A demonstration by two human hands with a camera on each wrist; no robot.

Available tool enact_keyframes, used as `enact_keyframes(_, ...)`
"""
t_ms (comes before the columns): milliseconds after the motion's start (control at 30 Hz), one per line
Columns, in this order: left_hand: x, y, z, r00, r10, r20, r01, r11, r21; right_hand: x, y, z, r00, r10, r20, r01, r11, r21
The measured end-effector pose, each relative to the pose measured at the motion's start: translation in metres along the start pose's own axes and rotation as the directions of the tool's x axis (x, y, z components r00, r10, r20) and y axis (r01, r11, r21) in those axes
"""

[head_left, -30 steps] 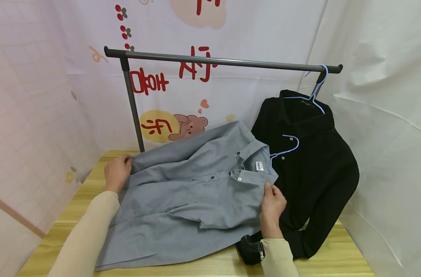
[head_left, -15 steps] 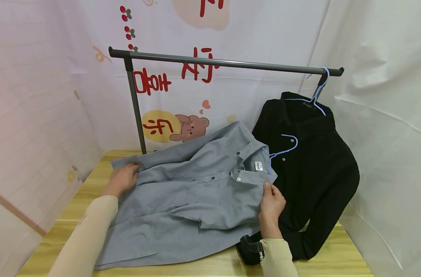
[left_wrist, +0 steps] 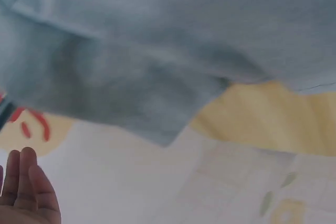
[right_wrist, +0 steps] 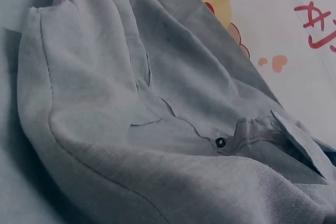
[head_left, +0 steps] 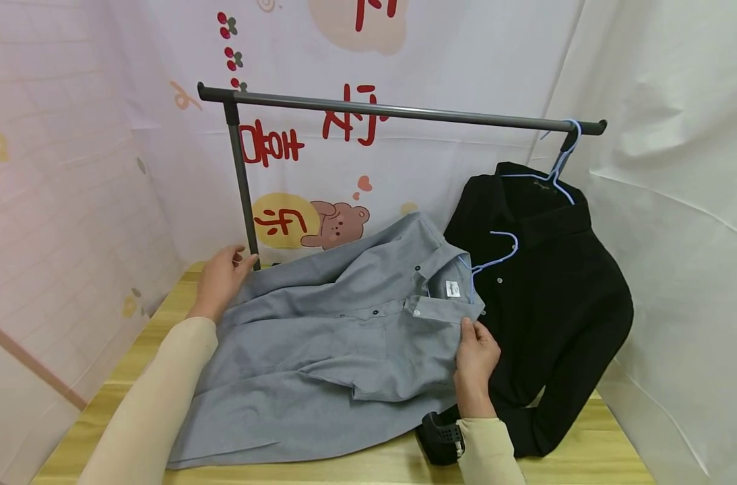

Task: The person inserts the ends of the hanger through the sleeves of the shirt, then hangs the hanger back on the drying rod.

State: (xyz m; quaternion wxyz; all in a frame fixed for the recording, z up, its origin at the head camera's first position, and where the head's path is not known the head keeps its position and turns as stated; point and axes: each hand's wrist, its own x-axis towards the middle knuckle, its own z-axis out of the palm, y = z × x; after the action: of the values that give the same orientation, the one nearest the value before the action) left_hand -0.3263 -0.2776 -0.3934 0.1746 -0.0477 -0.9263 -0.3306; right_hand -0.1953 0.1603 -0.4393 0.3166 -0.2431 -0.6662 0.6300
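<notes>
A grey button-up shirt (head_left: 308, 357) lies spread on the table, its collar toward the right. The hook of a light blue hanger (head_left: 514, 246) juts from the collar. My right hand (head_left: 477, 353) pinches the shirt at the shoulder just below the collar. My left hand (head_left: 223, 279) is beside the far sleeve, near the rack's left post, holding nothing. In the left wrist view the extended fingers (left_wrist: 27, 182) stand apart from the grey cloth (left_wrist: 157, 56). Folds and a dark button (right_wrist: 220, 142) fill the right wrist view; the right hand is out of sight there.
Behind the shirt stands a dark clothes rack with a horizontal bar (head_left: 374, 109). At its right end a black shirt (head_left: 562, 303) hangs on another light blue hanger (head_left: 565, 155), partly behind the grey one. The wooden table (head_left: 126, 364) meets printed fabric walls.
My left hand has let go of the grey sleeve's end, which has been laid out to the left, and has risen toward the rack post. My right hand stays at the shoulder.
</notes>
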Motion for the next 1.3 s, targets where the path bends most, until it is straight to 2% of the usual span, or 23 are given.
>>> enact_keyframes(200, 0.018, 0.030, -0.011, 1.000, -0.018, 0.000, 0.018, 0.996, -0.083, -0.003, -0.010, 0.005, 0.997, -0.045, 0.055, 0.044, 0.999, 0.011)
enact_keyframes(367, 0.023, 0.039, -0.015, 0.999, -0.020, -0.040, 0.017, 0.998, -0.066, -0.007, -0.018, 0.011, 0.990, -0.040, 0.134, 0.041, 0.999, -0.007)
enact_keyframes(467, 0.024, 0.040, -0.017, 0.999, -0.022, -0.043, 0.020, 0.999, -0.046, -0.008, -0.024, 0.014, 0.978, -0.020, 0.206, 0.024, 1.000, -0.016)
enact_keyframes(700, 0.027, 0.040, -0.018, 1.000, -0.008, 0.003, 0.008, 1.000, -0.013, -0.013, -0.040, 0.022, 0.925, 0.000, 0.380, 0.010, 1.000, -0.023)
enact_keyframes(933, 0.028, 0.038, -0.018, 1.000, -0.006, 0.010, 0.006, 1.000, 0.002, -0.024, -0.066, 0.038, 0.855, -0.013, 0.519, 0.035, 0.999, -0.033)
enact_keyframes(1033, 0.027, 0.037, -0.019, 1.000, -0.003, 0.012, 0.003, 1.000, 0.012, -0.032, -0.081, 0.046, 0.831, -0.021, 0.556, 0.045, 0.999, -0.028)
enact_keyframes(1300, 0.026, 0.036, -0.022, 0.999, 0.003, 0.035, -0.004, 1.000, 0.012, -0.054, -0.113, 0.066, 0.787, -0.098, 0.610, 0.112, 0.994, 0.016)
